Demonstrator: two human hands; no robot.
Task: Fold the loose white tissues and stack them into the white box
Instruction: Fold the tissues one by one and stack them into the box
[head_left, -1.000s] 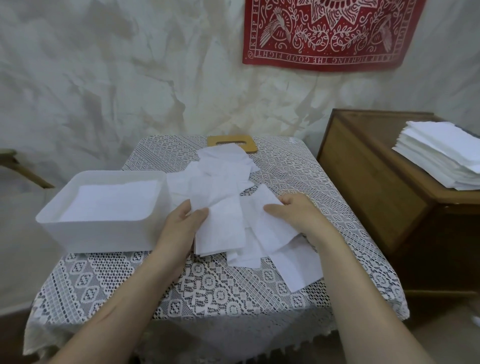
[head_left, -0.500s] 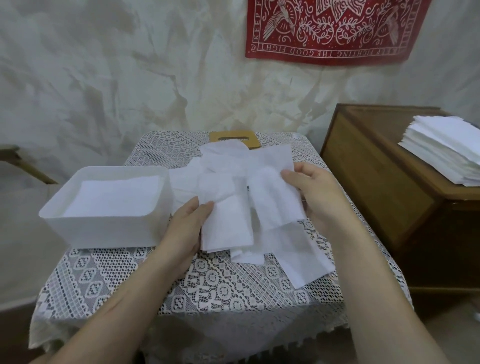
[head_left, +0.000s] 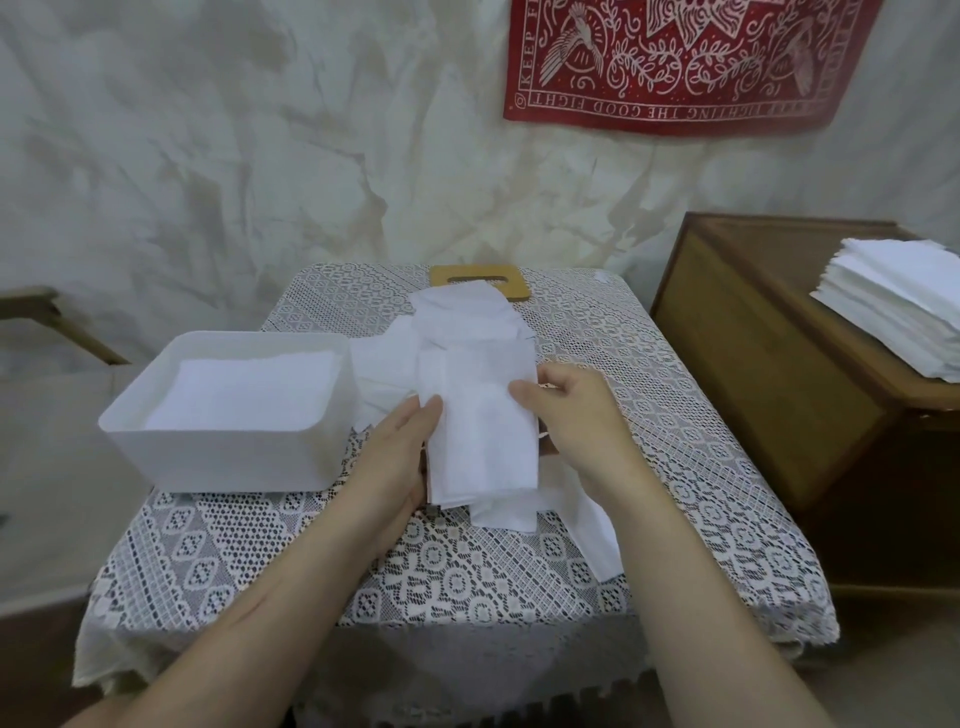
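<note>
A white tissue (head_left: 480, 441), folded into a narrow strip, lies on a heap of loose white tissues (head_left: 462, 332) in the middle of the lace-covered table (head_left: 675, 467). My left hand (head_left: 400, 447) holds the strip's left edge, thumb on top. My right hand (head_left: 566, 415) holds the folded-over half at the strip's right edge, fingers curled over the tissue. The white box (head_left: 218, 467) stands just left of the heap, with a stack of folded tissues (head_left: 249, 387) inside it.
A wooden lid with a slot (head_left: 514, 283) lies at the table's far edge, partly under the heap. A wooden cabinet (head_left: 753, 374) stands to the right, with a tall pile of white tissues (head_left: 898, 306) on top. A wall with a red cloth (head_left: 675, 67) is behind.
My right hand lifted the tissue's right half and brought it over to the left onto the other half. My left hand kept holding the left edge.
</note>
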